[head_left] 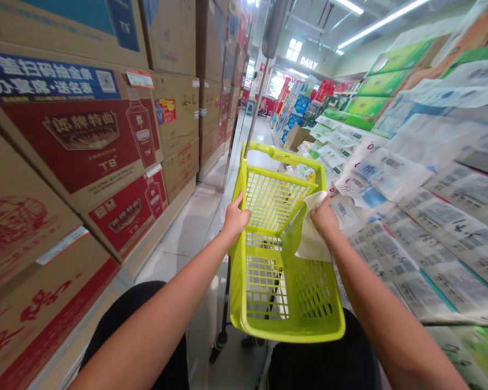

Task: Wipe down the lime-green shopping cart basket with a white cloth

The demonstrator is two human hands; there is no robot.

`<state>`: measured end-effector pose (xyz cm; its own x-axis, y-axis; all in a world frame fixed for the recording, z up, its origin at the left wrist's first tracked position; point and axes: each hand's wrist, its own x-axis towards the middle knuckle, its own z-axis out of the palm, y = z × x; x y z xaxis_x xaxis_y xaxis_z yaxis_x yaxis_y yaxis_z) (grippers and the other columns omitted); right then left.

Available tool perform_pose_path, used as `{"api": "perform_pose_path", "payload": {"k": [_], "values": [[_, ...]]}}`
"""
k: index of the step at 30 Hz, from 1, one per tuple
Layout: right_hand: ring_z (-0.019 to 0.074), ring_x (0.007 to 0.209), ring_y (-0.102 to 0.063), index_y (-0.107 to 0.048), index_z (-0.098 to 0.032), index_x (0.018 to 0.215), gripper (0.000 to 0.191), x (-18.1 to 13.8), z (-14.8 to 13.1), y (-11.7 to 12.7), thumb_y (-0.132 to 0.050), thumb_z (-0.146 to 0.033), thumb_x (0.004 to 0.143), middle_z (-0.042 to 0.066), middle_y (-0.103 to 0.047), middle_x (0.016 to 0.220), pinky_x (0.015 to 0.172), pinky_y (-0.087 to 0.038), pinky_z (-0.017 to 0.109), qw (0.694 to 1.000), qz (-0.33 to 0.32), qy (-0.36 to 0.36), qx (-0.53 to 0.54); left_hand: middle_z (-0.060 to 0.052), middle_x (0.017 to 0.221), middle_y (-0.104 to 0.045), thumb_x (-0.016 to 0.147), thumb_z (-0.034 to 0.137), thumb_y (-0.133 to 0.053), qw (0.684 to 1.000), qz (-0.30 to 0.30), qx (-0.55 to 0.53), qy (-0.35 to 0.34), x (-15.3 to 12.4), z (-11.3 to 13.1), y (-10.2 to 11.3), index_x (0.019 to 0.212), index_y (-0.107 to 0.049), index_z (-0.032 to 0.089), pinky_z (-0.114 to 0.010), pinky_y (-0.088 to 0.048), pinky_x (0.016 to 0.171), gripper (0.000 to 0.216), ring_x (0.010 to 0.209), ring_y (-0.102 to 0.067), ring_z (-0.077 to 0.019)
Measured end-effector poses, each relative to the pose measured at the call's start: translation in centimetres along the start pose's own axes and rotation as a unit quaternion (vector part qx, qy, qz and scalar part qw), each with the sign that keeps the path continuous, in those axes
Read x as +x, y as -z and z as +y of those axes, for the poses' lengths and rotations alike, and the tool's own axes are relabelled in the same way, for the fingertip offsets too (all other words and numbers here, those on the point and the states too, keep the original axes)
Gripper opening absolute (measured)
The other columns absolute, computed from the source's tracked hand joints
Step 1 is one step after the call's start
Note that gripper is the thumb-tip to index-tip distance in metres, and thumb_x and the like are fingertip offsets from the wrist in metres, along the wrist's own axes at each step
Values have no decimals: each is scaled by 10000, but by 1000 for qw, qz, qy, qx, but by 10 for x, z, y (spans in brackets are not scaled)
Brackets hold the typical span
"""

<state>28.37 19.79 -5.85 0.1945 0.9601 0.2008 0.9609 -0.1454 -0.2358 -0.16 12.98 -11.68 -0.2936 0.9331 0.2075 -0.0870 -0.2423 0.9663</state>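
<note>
A yellow-green plastic shopping basket on a wheeled frame stands in front of me, with open grid sides and floor. My left hand grips its left rim, thumb over the inside. In my right hand is a pale cloth, bunched under the fingers at the right rim and hanging down inside the basket. The cloth hides part of the right wall. Behind the basket rises a grey metal pole with a dark grip at the top.
Stacked cardboard cartons line the left side. On the right, white plastic-wrapped packs slope up close to the basket, with green packs above. A tiled aisle floor runs ahead. My knees flank the basket's near end.
</note>
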Motion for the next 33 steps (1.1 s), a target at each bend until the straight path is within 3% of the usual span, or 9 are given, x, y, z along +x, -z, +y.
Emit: {"api": "perform_pose_path", "payload": {"k": [3, 6, 14, 18, 24, 27, 30, 33], "values": [[414, 1081, -678, -141, -8, 1585, 802, 9, -8, -2, -466, -382, 955, 325, -644, 1216, 905, -516, 505, 1000, -2, -9, 11, -63, 1248, -730, 694, 25, -568, 1000, 31, 5, 1, -4, 2, -2, 1557, -416, 187, -361, -627, 835, 891, 1060, -706, -257], [414, 1091, -679, -102, -16, 1594, 851, -7, -4, -7, -496, -377, 932, 317, -641, 1241, 910, -526, 511, 1000, -22, 18, 11, -74, 1350, -678, 695, 26, -564, 998, 60, 14, -30, -6, 4, -3, 1547, -434, 185, -368, -622, 883, 877, 1132, -683, -266], [389, 1236, -621, -120, -81, 1618, 882, -99, 30, -14, -507, -391, 889, 257, -553, 1432, 1031, -496, 526, 987, -43, 109, 110, -73, 1304, -706, 651, 0, -575, 996, 86, -15, -26, 2, 0, 4, 1519, -479, 169, -365, -595, 974, 890, 1136, -691, -260], [406, 1250, -610, -154, -85, 1617, 858, -147, 39, -11, -500, -407, 901, 265, -518, 1468, 1047, -472, 576, 986, -30, 88, 137, -67, 1346, -684, 609, -19, -588, 994, 91, -58, -26, 8, -4, 6, 1443, -576, 166, -386, -535, 1080, 854, 1217, -661, -279], [360, 1485, -353, -200, -121, 1609, 784, -191, 41, -13, -480, -408, 935, 226, -327, 1610, 1186, -331, 578, 974, 27, 130, 184, -59, 1370, -668, 572, -69, -565, 993, 92, -68, -25, 19, -10, 8, 1380, -635, 166, -410, -472, 1151, 845, 1290, -618, -273], [359, 1492, -315, -253, -142, 1592, 741, -205, 39, -11, -489, -416, 945, 227, -329, 1575, 1186, -312, 603, 970, 77, 134, 189, -56, 1370, -668, 572, -74, -567, 993, 92, -64, -26, 22, -11, 9, 1379, -636, 174, -414, -473, 1150, 847, 1291, -618, -270], [358, 1455, -357, -434, -195, 1489, 571, -212, 40, 3, -498, -409, 964, 196, -393, 1520, 1164, -321, 626, 957, 143, 159, 195, -73, 1393, -651, 583, -68, -567, 994, 85, -60, -23, 21, -11, 9, 1408, -608, 159, -411, -476, 1145, 856, 1294, -615, -270], [302, 1366, -478, -602, -249, 1287, 329, -211, 51, 24, -458, -311, 999, 122, -579, 1378, 1149, -364, 574, 931, 93, 297, 190, -69, 1410, -637, 598, -65, -555, 995, 79, -61, -20, 20, -11, 9, 1432, -584, 164, -388, -493, 1127, 865, 1289, -620, -258]]}}
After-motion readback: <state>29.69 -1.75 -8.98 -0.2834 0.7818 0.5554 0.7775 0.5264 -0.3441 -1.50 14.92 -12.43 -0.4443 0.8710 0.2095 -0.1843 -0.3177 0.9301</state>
